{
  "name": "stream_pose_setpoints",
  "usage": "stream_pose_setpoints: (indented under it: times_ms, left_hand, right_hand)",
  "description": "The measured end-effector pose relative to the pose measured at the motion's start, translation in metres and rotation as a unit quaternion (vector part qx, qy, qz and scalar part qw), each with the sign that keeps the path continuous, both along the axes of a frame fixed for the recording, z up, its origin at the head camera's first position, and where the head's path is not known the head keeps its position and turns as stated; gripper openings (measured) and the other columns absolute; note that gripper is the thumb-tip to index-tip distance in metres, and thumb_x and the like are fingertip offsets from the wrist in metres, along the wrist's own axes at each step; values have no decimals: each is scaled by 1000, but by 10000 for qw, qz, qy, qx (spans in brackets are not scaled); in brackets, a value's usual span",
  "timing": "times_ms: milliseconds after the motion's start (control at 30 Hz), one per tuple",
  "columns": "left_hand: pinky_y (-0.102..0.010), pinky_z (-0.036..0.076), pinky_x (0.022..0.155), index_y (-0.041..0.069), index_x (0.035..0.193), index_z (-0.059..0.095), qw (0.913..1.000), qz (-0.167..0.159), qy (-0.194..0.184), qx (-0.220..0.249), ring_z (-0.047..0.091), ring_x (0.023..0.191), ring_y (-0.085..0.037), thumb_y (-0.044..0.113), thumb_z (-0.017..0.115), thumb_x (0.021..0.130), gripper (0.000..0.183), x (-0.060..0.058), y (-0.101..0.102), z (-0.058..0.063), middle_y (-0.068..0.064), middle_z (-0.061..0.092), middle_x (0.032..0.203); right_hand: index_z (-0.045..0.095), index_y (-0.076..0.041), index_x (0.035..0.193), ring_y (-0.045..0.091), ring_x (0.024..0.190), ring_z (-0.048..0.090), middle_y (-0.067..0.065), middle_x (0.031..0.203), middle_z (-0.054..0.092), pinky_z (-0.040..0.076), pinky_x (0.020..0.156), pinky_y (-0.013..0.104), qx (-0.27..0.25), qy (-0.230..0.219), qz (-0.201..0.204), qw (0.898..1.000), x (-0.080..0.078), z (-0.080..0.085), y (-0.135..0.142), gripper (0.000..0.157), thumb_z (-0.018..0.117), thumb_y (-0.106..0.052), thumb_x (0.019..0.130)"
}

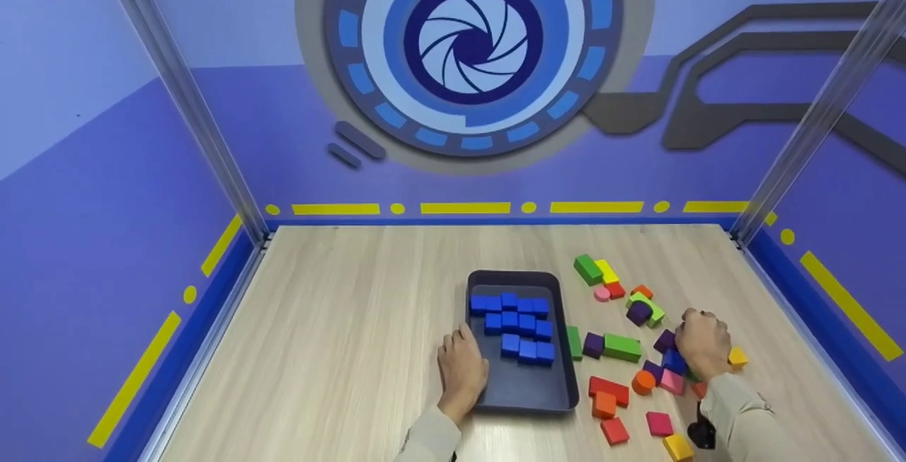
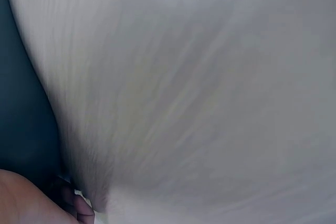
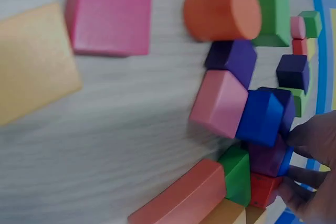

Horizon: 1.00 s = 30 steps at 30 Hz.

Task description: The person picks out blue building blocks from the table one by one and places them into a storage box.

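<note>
A dark grey tray [image 1: 520, 391] lies on the table with several blue cubes [image 1: 510, 345] set in rows inside. My left hand [image 1: 461, 366] holds the tray's left side; in the left wrist view only part of the hand [image 2: 26, 203] shows beside the dark wall [image 2: 26, 98]. To the right, my right hand [image 1: 703, 342] reaches down into a cluster of coloured blocks. The right wrist view has its thumb and fingers at a small, partly hidden blue block [image 3: 286, 162]. Touching that block are a purple block [image 3: 265, 156] and a red block [image 3: 263, 188]. Another blue block [image 3: 260, 117] lies close by.
Loose blocks spread right of the tray: a green block [image 1: 621, 347], an orange cylinder [image 1: 643, 382], a red block [image 1: 609, 390] and a yellow block [image 1: 678, 447] among them. A green block [image 1: 574, 343] stands against the tray's right side. Printed panels [image 1: 453, 189] wall the wooden table.
</note>
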<state>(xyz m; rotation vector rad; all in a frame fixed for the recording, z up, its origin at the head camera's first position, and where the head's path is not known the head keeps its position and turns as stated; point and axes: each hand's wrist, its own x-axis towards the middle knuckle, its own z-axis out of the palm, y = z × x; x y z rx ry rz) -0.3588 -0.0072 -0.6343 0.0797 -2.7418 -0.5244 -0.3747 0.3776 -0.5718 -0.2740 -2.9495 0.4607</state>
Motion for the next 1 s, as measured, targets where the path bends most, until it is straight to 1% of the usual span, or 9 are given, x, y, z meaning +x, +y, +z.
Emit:
stream_pose_setpoints:
  times_ms: [67, 167, 333, 433, 533, 667, 833, 933, 1000]
  left_hand:
    - [-45, 50, 81, -3, 122, 55, 10000, 8, -65, 23, 60, 94, -31, 15, 91, 73, 63, 0, 1, 1, -16, 68, 107]
    - [-46, 50, 82, -3, 124, 54, 10000, -19, -84, 51, 60, 96, -31, 14, 89, 74, 64, -1, 4, 1, -17, 68, 108]
    - [-44, 49, 79, -2, 121, 54, 9999, -48, 102, -71, 60, 92, -30, 15, 89, 73, 62, -4, 5, 2, -16, 68, 104]
    - [-44, 49, 78, -2, 120, 55, 9998, -11, 176, -126, 60, 91, -30, 15, 89, 74, 60, -4, 5, 2, -15, 68, 103]
    - [-44, 49, 80, -3, 122, 56, 9998, 26, 168, -78, 60, 93, -31, 13, 87, 75, 58, -2, 3, 0, -16, 68, 104]
    - [-44, 49, 80, -3, 121, 57, 9998, 74, 162, -74, 60, 93, -31, 13, 87, 75, 58, -1, 1, -1, -16, 68, 104]
    - [-42, 50, 78, -1, 119, 56, 9996, 75, 195, -190, 61, 92, -29, 16, 90, 73, 59, 0, 0, 1, -14, 68, 103]
    - [-42, 50, 79, -1, 120, 56, 9998, 60, 80, -161, 61, 93, -29, 16, 90, 74, 60, 2, 0, 3, -15, 68, 104]
    - [-42, 50, 79, -1, 119, 56, 9999, 62, 44, -123, 60, 92, -29, 16, 89, 74, 59, 1, 2, 4, -15, 68, 103]
  right_hand:
    - [60, 19, 113, 60, 96, 61, 43, 106, 61, 52, 84, 64, 78, -56, 38, 9999, 0, 0, 2, 30, 61, -3, 93]
    - [62, 17, 112, 59, 96, 61, 42, 105, 62, 52, 84, 66, 90, -138, 222, 9996, 0, 1, 5, 28, 62, 2, 88]
    - [66, 14, 109, 58, 98, 61, 40, 106, 63, 51, 80, 69, -140, -191, 466, 9986, 4, 5, 9, 30, 62, 8, 79]
    - [66, 12, 110, 56, 99, 62, 40, 110, 63, 51, 80, 68, -258, -111, 536, 9982, 3, 13, 6, 31, 61, 8, 79]
    - [66, 11, 112, 52, 97, 63, 40, 114, 62, 52, 80, 63, -408, 84, 730, 9965, 1, 27, -4, 32, 58, 11, 81]
    - [66, 12, 113, 49, 99, 63, 38, 114, 62, 54, 83, 59, -626, 579, 1185, 9893, -6, 52, -30, 34, 58, 17, 80]
    - [66, 9, 115, 55, 107, 63, 37, 117, 61, 55, 85, 62, -834, 1122, 1679, 9758, -9, 81, -82, 35, 70, 14, 80]
    - [67, 6, 114, 54, 105, 66, 34, 116, 63, 57, 84, 61, -957, 1171, 2148, 9649, -2, 94, -115, 36, 75, 13, 79]
    - [69, 5, 111, 48, 101, 68, 30, 114, 65, 59, 83, 56, -939, 1040, 2548, 9568, 3, 99, -133, 34, 76, 12, 79]
